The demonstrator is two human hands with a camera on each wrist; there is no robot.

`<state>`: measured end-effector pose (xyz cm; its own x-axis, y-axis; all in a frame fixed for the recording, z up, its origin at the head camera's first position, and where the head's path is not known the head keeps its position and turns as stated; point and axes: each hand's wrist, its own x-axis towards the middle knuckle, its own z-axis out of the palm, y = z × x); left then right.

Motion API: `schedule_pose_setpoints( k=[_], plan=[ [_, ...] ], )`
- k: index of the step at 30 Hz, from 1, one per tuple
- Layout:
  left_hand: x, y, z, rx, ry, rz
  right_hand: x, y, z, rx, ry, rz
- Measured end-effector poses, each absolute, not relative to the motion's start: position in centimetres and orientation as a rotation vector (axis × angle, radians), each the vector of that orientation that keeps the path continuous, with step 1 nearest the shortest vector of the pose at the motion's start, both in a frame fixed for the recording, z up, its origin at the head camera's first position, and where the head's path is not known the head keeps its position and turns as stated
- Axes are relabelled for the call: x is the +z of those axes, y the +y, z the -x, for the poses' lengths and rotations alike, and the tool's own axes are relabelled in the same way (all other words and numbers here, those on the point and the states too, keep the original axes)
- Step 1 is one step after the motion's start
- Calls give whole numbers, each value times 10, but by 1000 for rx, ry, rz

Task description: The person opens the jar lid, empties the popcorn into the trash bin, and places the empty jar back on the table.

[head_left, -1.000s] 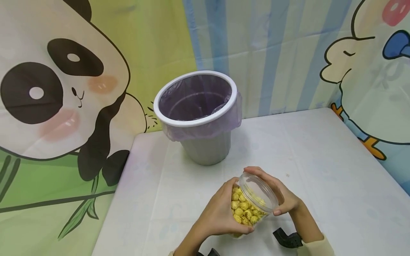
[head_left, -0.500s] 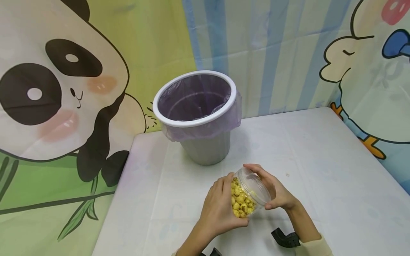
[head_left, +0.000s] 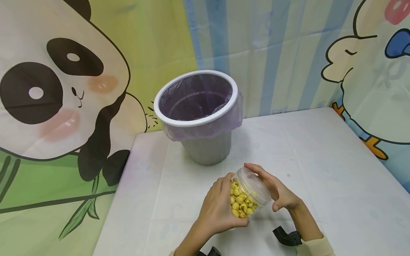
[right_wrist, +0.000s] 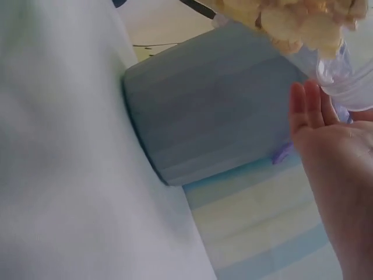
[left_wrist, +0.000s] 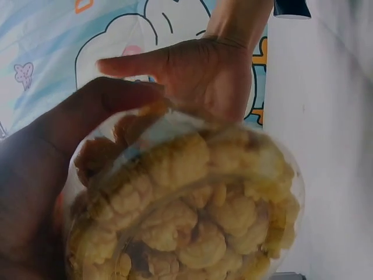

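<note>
A clear round jar (head_left: 245, 202) packed with yellow popcorn is tilted in the air over the table, its transparent lid (head_left: 255, 183) facing up and to the right. My left hand (head_left: 217, 208) grips the jar's body from the left, thumb below and fingers on the far side. Around the lid's right side is my right hand (head_left: 277, 186), its thumb spread away from the lid. The left wrist view shows the jar's base (left_wrist: 204, 227) close up, with the right palm (left_wrist: 215, 81) open beyond it. In the right wrist view, straight fingers (right_wrist: 312, 108) lie right beside the lid's rim.
Behind the jar stands a grey bin (head_left: 206, 149) with a white rim and a purple liner. It is near the back edge of the white-covered table (head_left: 320, 160). Cartoon-printed cloth (head_left: 166, 42) hangs behind and at both sides. A black strap piece (head_left: 287, 237) sits at my right wrist.
The jar and my left hand have risen slightly and shifted left. My right thumb has come away from the lid, where it was pressed half a second ago.
</note>
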<state>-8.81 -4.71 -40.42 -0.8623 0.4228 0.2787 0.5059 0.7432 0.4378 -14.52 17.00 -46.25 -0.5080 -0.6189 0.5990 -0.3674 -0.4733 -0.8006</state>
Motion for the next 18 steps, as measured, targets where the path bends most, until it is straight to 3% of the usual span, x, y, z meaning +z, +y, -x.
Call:
schedule_pose_setpoints(
  k=[4, 13, 18],
  plan=[
    [-405, -45, 88, -696, -2751, 737, -465, 169, 144, -2139, 1544, 1348],
    [-405, -44, 87, -641, -2731, 733, -462, 168, 147, -2112, 1463, 1524],
    [-407, -44, 87, -579, -2669, 732, -461, 169, 144, -2089, 1574, 1385]
  ],
)
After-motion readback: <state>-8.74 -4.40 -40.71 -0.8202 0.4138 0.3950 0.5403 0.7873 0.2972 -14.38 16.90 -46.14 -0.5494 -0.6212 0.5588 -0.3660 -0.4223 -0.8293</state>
